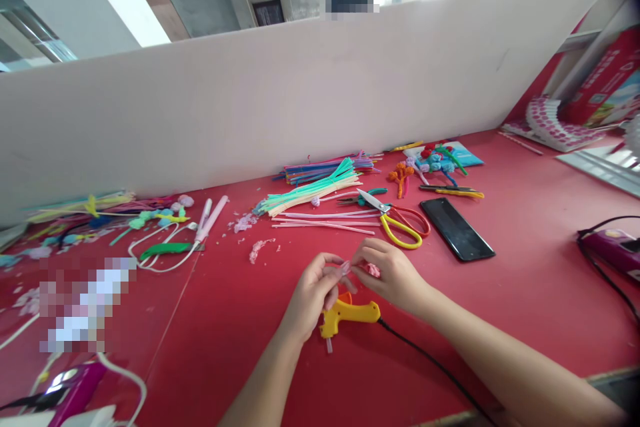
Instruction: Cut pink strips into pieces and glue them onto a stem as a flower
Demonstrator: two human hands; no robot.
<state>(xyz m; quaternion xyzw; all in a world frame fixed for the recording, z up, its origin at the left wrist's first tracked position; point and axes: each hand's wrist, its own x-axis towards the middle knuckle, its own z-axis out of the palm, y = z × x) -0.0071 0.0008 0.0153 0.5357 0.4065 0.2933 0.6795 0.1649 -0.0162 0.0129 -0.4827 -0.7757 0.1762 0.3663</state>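
Note:
My left hand (313,293) and my right hand (393,273) meet over the red table (525,293), both pinched on a small pink fuzzy piece (371,270) that looks like a rolled pipe cleaner. Its thin pink end runs between my fingertips. Just below my hands lies a yellow glue gun (349,315) with a black cord trailing to the lower right. Beyond my hands lie loose pink pipe cleaners (325,220) and yellow-handled scissors (397,217).
Bundles of coloured pipe cleaners (320,180) lie by the white partition (300,93). A black phone (457,229) rests right of the scissors. Finished pipe-cleaner flowers (433,160) sit behind. Purple tools with cords lie at the right edge (613,247) and lower left (70,390).

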